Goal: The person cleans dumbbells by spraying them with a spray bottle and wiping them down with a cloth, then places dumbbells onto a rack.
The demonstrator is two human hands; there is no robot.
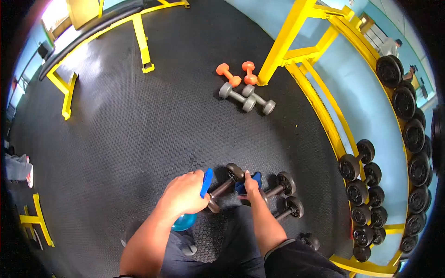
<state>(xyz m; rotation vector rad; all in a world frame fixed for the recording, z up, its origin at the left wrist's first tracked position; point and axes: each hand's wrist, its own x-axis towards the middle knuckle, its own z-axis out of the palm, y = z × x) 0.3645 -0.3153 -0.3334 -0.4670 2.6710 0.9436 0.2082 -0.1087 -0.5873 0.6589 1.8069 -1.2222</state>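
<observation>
My left hand (184,191) is wrapped round what looks like a spray bottle; its blue head (206,183) sticks out past my fingers and a teal rounded body (184,222) shows below. A dark dumbbell (223,188) lies on the floor in front of me, between my hands. Close to its far end, my right hand (251,186) holds a dark blue cloth (256,178), with the fingers partly hidden. Right of that hand lie another black dumbbell (286,183) and, nearer me, a third (293,207).
Grey dumbbells (236,96) and orange dumbbells (229,75) lie on the black rubber floor (153,125) ahead. A yellow rack (320,111) full of black dumbbells stands at right. A padded bench (92,32) is at upper left. A person's leg (18,167) shows at far left.
</observation>
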